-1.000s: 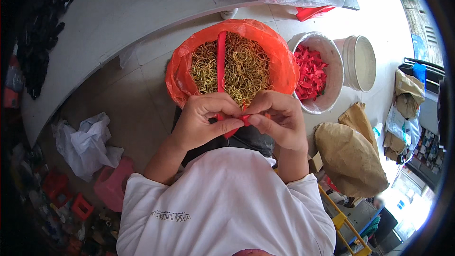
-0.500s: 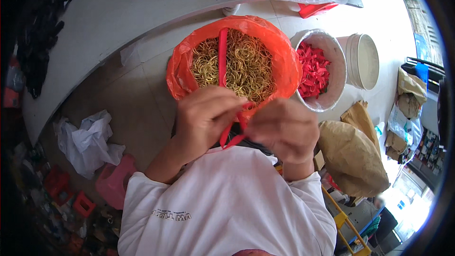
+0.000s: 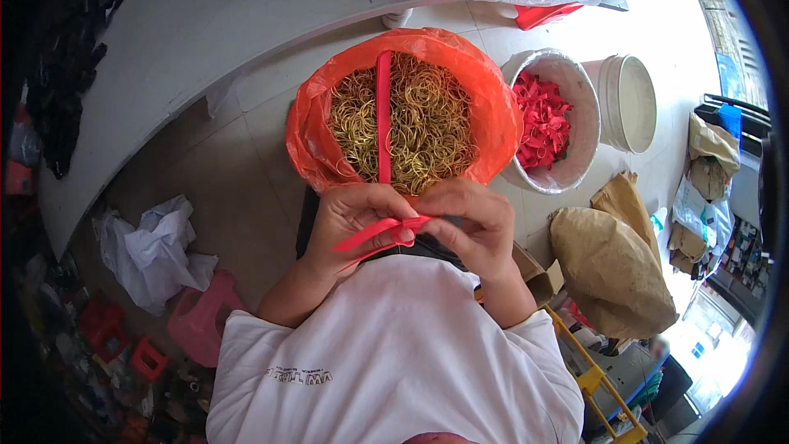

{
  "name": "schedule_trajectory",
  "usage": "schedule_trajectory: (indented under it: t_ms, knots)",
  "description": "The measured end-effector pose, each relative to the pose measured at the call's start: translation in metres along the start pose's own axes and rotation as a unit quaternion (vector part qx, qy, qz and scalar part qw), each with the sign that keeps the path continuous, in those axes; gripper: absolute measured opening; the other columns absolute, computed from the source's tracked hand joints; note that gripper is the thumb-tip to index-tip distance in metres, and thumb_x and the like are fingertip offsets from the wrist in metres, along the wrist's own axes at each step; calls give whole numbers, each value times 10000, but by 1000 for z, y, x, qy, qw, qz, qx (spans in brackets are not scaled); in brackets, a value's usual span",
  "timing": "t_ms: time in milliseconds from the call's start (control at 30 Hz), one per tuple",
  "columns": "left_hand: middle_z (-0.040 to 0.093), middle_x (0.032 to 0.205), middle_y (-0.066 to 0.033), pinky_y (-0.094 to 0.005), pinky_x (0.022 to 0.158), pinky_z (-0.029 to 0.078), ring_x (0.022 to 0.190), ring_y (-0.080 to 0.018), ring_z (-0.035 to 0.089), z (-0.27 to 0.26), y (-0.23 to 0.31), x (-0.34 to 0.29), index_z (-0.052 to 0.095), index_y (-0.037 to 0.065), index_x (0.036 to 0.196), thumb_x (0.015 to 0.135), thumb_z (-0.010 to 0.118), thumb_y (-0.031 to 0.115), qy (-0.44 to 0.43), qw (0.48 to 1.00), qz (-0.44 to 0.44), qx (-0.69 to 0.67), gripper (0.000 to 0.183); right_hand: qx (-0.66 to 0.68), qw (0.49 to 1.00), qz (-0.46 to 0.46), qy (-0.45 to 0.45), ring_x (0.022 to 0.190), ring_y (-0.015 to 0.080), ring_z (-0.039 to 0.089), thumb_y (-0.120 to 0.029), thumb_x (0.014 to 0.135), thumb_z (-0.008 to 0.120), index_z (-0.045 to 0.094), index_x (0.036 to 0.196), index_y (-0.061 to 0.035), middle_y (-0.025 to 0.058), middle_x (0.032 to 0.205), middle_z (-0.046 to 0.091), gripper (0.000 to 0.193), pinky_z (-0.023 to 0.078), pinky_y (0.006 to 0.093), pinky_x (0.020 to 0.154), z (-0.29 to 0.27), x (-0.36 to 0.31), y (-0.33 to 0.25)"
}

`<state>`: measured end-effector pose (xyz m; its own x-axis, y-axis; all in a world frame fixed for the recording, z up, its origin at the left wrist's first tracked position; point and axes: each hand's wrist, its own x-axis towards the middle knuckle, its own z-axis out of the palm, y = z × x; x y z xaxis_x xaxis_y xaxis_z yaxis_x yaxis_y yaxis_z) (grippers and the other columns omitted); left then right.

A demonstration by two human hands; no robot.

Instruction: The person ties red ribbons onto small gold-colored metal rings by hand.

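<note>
In front of my chest, a narrow red ribbon is pinched between both hands, with a fold or loop of it at my fingertips. My left hand is closed on the ribbon, and its tails stick out to the left beneath the fingers. From the other side, my right hand grips it with thumb and fingers. Just beyond lies a heap of gold-coloured rings inside an orange-red plastic bag. Across the rings runs a straight red strip; whether it joins the ribbon behind my left hand is hidden.
Right of the bag stands a white-lined bucket of red ribbon pieces, beside a pale bucket. A grey table curves along the far left. Brown sacks, a pink stool and white plastic lie around me.
My hands have come closer together, the right one moving left. The hanging red loop is now drawn into a small fold between my fingertips, its tails pointing left.
</note>
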<state>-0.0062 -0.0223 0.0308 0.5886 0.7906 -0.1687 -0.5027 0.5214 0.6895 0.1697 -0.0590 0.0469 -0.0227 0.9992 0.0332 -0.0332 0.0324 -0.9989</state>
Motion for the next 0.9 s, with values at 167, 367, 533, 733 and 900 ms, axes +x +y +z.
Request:
schedule_trajectory:
  t_ms: [167, 367, 533, 733, 900]
  knots:
    - [638, 802, -97, -239, 656, 489, 714, -143, 619, -11, 2, -1, 640, -6, 834, 753, 682, 27, 4, 948, 120, 296, 97, -27, 993, 49, -108, 616, 173, 589, -22, 758, 656, 631, 808, 9, 82, 755, 609, 64, 454, 263, 542, -9, 2, -1]
    - [600, 783, -110, -264, 654, 458, 709, -166, 569, -18, 2, -5, 607, -55, 806, 762, 677, 52, 48, 915, 129, 379, 134, -394, 917, 36, 45, 573, 213, 576, -78, 755, 638, 632, 806, -38, 88, 695, 568, 65, 457, 314, 514, 15, 42, 36]
    - [600, 758, -77, -244, 619, 460, 686, -134, 578, -23, -1, -5, 615, -21, 832, 789, 659, 76, 65, 936, 104, 331, 115, -472, 878, 32, 68, 627, 262, 603, -150, 743, 653, 636, 803, -75, 75, 726, 592, 98, 476, 359, 554, 12, 44, 45]
    - [583, 820, -73, -221, 632, 478, 726, -106, 571, -17, -2, 1, 598, -43, 845, 801, 649, 65, 75, 964, 52, 251, 127, -539, 841, 18, 44, 606, 242, 599, -138, 736, 660, 638, 787, -77, 63, 713, 587, 83, 472, 337, 538, 20, 43, 52]
    - [578, 893, -88, -253, 724, 480, 825, -136, 564, -25, 1, 3, 597, -33, 858, 796, 652, 60, 64, 959, 49, 270, 125, -408, 907, -16, 99, 553, 198, 569, -57, 698, 694, 636, 762, -45, 71, 675, 566, 87, 434, 298, 501, 11, 34, 36]
